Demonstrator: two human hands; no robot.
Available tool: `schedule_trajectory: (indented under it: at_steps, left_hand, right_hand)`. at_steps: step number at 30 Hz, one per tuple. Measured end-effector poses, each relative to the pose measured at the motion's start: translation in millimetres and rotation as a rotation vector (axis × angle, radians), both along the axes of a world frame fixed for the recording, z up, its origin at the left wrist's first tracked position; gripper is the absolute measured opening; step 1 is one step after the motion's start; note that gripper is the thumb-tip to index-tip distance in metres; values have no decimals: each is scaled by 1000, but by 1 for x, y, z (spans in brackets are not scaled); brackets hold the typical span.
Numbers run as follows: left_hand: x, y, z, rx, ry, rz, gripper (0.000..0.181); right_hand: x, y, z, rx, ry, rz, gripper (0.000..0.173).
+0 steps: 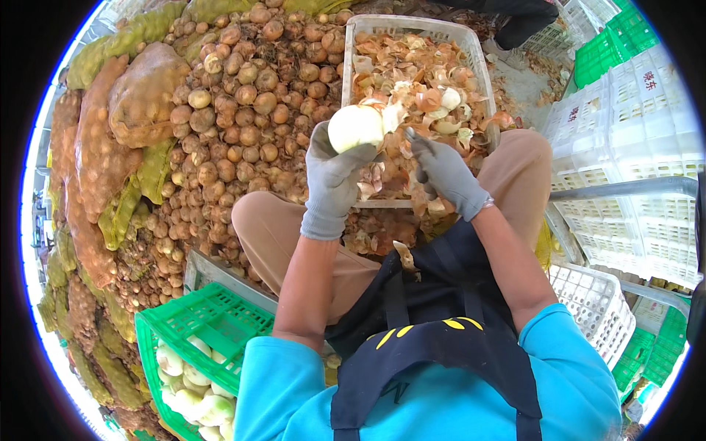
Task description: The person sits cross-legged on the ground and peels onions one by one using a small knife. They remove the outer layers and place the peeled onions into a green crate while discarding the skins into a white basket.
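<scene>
My left hand [339, 176], in a grey glove, grips a large onion [356, 128] that is mostly peeled to white. Loose papery skin [393, 116] sticks out from the onion's right side. Just to the right, my gloved right hand [444, 173] has its fingers curled towards the onion, apart from it. A small dark tip shows at its fingertips; whether that is a tool cannot be made out. Beneath both hands stands a white plastic crate [348, 66] heaped with onion skins [408, 60], with a few pale onion pieces [449, 99] on top.
A large pile of unpeeled onions [248, 105] spreads to the left, backed by filled mesh sacks [146, 96]. Peeled onions [193, 386] lie in a green crate [220, 317] at my left side. Stacked white crates [640, 127] and a metal rail [623, 189] stand right. Another person's leg [529, 19] shows ahead.
</scene>
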State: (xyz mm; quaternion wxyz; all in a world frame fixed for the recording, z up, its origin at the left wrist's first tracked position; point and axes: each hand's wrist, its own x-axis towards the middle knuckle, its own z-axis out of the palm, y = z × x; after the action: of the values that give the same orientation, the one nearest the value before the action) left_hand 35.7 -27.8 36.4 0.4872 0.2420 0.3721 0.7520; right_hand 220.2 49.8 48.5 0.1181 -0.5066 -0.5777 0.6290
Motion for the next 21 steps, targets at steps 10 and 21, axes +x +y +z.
schedule_trajectory:
  at_steps: [10, 21]
  left_hand:
    - [8, 6, 8, -41, 332, 50, 68]
    - [-3, 0, 15, 133, -30, 55, 67]
  right_hand:
    - [-31, -15, 33, 288, 275, -179, 44]
    - [-24, 13, 4, 361, -91, -5, 34]
